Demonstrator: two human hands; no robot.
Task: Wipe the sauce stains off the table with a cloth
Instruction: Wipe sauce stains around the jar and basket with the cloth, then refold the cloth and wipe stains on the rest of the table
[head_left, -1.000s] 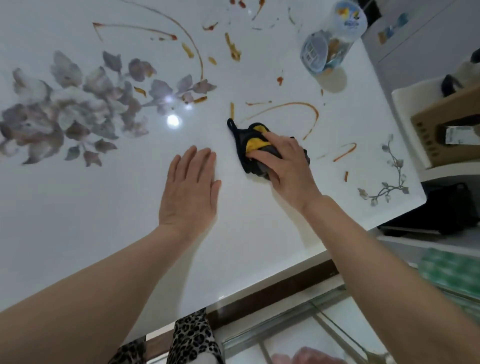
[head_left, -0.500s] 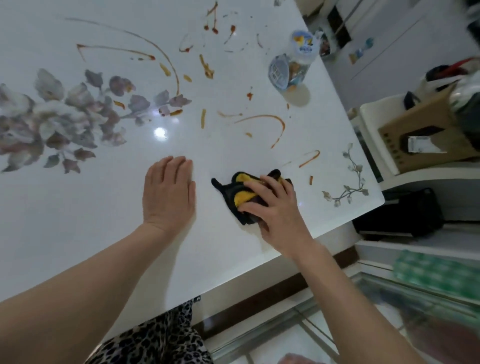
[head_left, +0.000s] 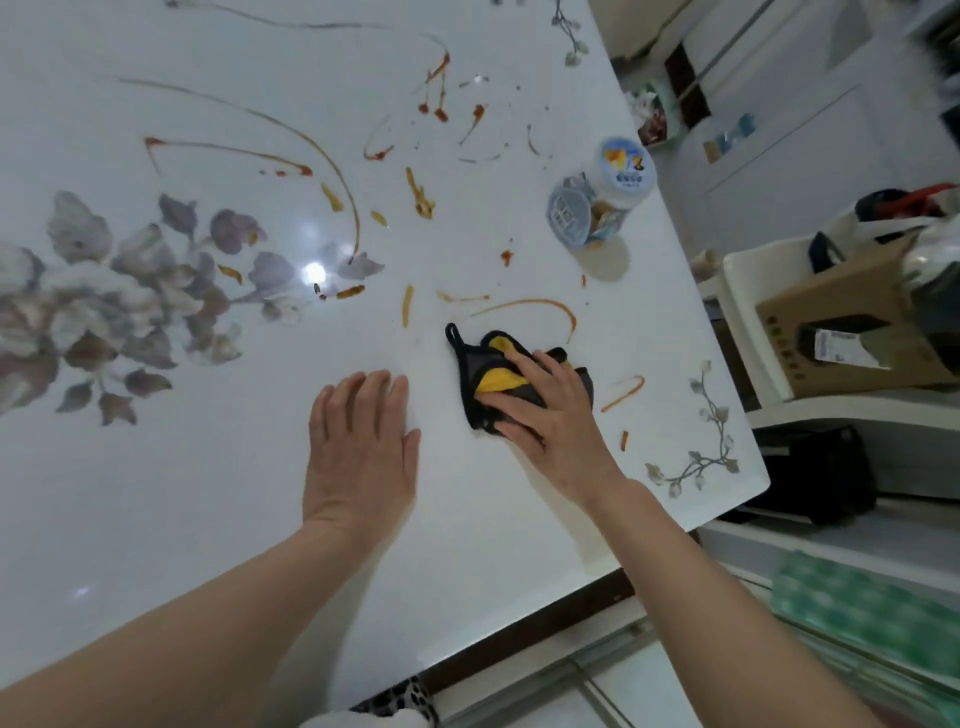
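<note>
Near the right-hand edge of the worktop (head_left: 156, 493), my right hand (head_left: 550, 415) presses down on the cloth (head_left: 488, 371), a black rag with a yellow patch showing and a small hanging loop sticking out at its 11 o'clock corner. My fingers (head_left: 524, 364) are spread over the bunched fabric, pinning it flat against the surface rather than pinching it. My left hand (head_left: 358, 452) lies palm down just beside the cloth at its 9 o'clock, fingers together and holding nothing, bracing me.

The cloth looks soft and light, and it crumples under my palm; I judge it will slide easily on this glossy top, so a broad, flat press over its middle should work better than a pinch at one edge, which would let it fold and trail.

Sauce stains (head_left: 524, 304) lie around it: a long orange arc just beyond the cloth at 12 o'clock, a short hooked streak (head_left: 623, 392) near it at 3 o'clock, and many more drips and lines towards 11 and 12 o'clock. A plastic jar (head_left: 597, 202) stands at 1 o'clock, well apart from the cloth. Most of the wiping seems left to do, and the jar could be knocked if I sweep wide.
</note>
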